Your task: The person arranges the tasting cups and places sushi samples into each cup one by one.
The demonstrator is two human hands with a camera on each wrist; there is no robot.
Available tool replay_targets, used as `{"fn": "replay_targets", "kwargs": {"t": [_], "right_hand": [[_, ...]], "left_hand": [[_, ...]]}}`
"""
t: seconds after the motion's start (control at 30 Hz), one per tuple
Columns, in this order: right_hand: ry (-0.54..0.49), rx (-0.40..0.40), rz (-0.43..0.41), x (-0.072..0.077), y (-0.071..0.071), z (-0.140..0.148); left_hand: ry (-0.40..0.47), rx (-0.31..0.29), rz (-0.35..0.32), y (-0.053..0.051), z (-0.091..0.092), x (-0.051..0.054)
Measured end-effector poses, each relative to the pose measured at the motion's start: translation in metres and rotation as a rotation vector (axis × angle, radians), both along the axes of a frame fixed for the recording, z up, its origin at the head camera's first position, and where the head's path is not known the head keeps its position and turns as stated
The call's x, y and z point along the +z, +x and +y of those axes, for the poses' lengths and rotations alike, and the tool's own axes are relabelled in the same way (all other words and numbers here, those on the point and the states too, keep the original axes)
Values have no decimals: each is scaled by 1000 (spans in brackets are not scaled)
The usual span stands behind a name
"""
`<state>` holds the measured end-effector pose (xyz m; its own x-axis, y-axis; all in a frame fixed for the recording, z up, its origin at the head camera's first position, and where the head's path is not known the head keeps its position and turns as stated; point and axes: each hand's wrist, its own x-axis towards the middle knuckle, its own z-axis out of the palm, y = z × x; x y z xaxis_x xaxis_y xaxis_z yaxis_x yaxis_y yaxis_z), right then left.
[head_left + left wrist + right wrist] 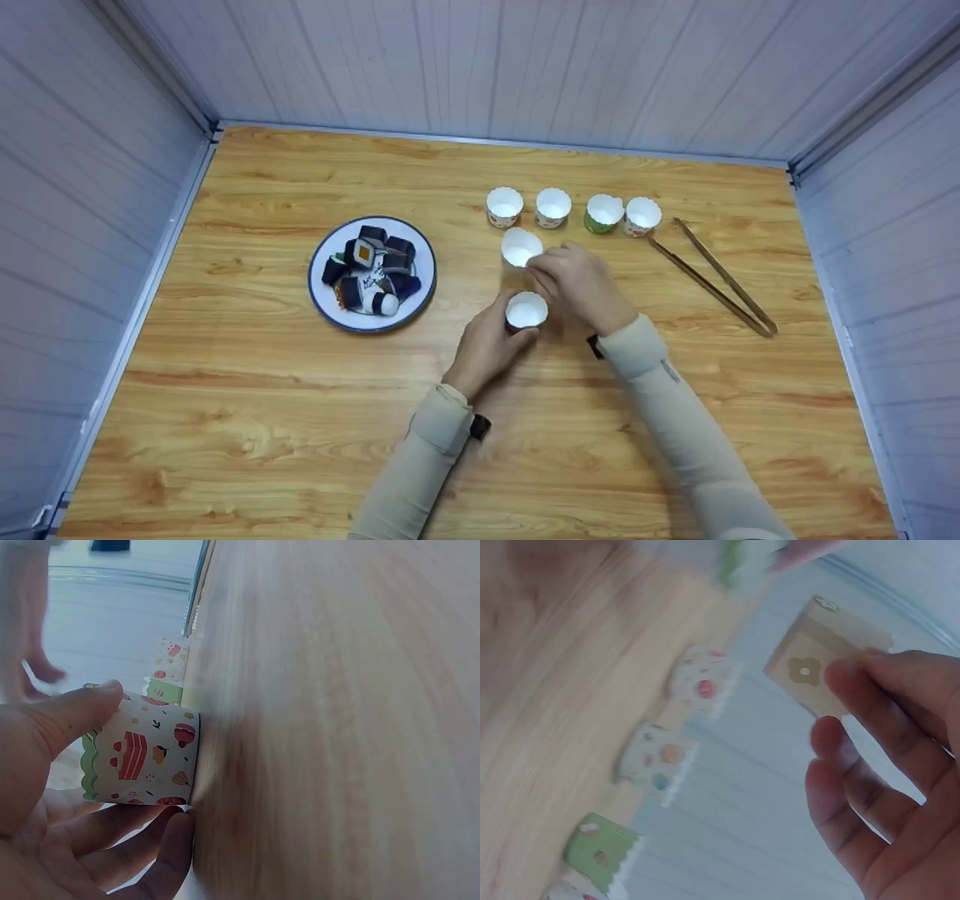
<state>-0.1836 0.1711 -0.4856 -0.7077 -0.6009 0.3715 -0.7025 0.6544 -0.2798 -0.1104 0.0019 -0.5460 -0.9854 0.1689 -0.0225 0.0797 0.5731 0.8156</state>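
Note:
The left hand (491, 345) curls round a white paper cup (526, 310) standing on the table; in the left wrist view this cup (146, 754) shows a cake print and a green scalloped rim, with thumb and fingers on its sides. The right hand (581, 285) pinches the rim of another cup (521, 247), just beyond the first. In the right wrist view that cup (810, 667) is tan with a flower print, tilted and held between thumb and fingertips of the right hand (900, 780).
Several paper cups, among them a green one (603, 214), stand in a row behind the hands. Wooden tongs (712, 281) lie at the right. A blue-rimmed plate (322, 300) with several sushi pieces (397, 255) is at the left. Panel walls (465, 67) enclose the table (262, 420).

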Motion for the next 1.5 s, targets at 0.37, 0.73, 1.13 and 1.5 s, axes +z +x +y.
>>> {"fn": "replay_targets", "kwargs": {"t": [0.37, 0.73, 1.13, 1.5], "right_hand": [[174, -89, -239, -24, -43, -13], [147, -86, -161, -21, -32, -11], [39, 8, 54, 6, 42, 10], [131, -5, -27, -22, 62, 16]], "left_hand": [[15, -19, 6, 0, 4, 2], [13, -17, 0, 0, 3, 2], [-14, -14, -35, -1, 0, 2], [-29, -12, -17, -1, -1, 1]]}}
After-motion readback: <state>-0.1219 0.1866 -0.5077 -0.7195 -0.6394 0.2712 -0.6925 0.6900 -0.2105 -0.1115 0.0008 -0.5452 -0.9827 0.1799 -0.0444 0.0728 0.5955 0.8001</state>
